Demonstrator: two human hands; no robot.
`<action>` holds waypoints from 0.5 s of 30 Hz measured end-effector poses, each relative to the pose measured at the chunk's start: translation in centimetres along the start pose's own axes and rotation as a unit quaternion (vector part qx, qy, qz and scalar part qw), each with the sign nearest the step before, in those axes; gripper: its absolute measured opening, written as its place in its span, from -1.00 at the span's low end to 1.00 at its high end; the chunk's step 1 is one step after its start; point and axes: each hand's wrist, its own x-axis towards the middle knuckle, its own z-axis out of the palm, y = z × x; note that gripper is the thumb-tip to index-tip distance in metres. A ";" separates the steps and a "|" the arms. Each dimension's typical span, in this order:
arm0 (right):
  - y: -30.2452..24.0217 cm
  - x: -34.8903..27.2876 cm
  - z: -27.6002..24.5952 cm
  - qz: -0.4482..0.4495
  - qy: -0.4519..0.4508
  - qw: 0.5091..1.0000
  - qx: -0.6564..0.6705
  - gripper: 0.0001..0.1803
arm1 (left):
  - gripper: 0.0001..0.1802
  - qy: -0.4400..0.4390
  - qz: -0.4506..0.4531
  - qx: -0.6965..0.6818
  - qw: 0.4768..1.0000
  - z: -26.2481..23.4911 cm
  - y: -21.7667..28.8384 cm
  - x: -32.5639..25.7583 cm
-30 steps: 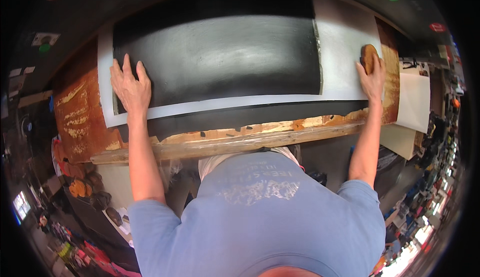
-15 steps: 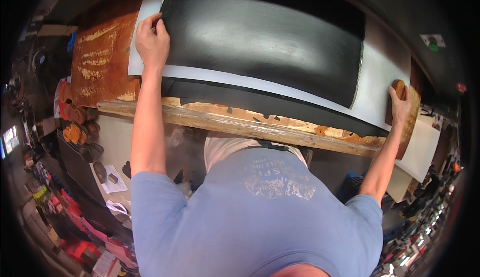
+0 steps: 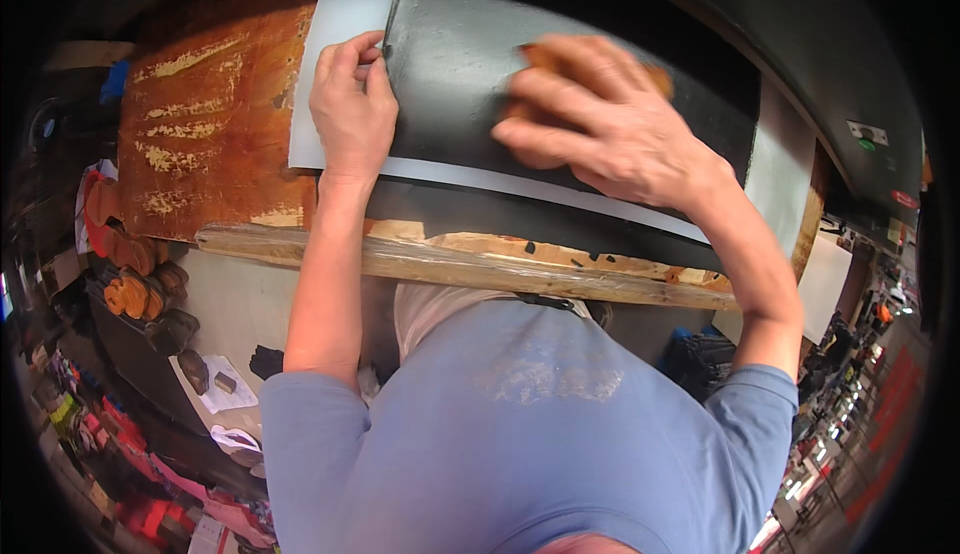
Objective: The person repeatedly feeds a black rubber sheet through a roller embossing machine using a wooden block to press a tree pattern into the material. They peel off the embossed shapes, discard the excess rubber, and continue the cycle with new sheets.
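Note:
A glossy black sheet (image 3: pixel 450 84) lies over a white sheet (image 3: pixel 345 34), whose margin shows along its left, front and right sides. At the black sheet's left edge, my left hand (image 3: pixel 352 109) is closed, thumb and forefinger pinched on that edge. My right hand (image 3: pixel 610 124) is over the middle of the black sheet, slightly blurred, with its fingers wrapped round an orange-brown wooden block (image 3: pixel 655 79). The fingers hide most of the block, and its underside is out of sight.
The sheets rest on a worn brown wooden bench (image 3: pixel 220 104) with a rough wooden rail (image 3: pixel 450 264) along its front edge. More dark material (image 3: pixel 470 211) lies under the white margin. Orange-brown rounded pieces (image 3: pixel 135 294) are piled at lower left, near a paper (image 3: pixel 222 384).
My right hand has swept left with the wooden block, from the white sheet's right margin to the middle of the black sheet. My left hand stays at the left edge. The view has shifted.

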 end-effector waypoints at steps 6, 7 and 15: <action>-3.2 2.5 3.5 0.249 0.035 0.959 0.131 -0.15 | -0.80 -0.005 -0.075 -0.140 0.987 -1.1 -0.8 1.1; -4.8 2.2 4.0 0.346 0.076 0.920 0.170 -0.14 | -0.80 -0.002 -0.076 -0.154 0.985 -1.0 -0.8 1.1; -9.0 7.3 10.3 0.462 0.243 0.843 0.127 0.11 | -0.81 0.000 -0.074 -0.161 0.984 -0.8 -0.6 1.3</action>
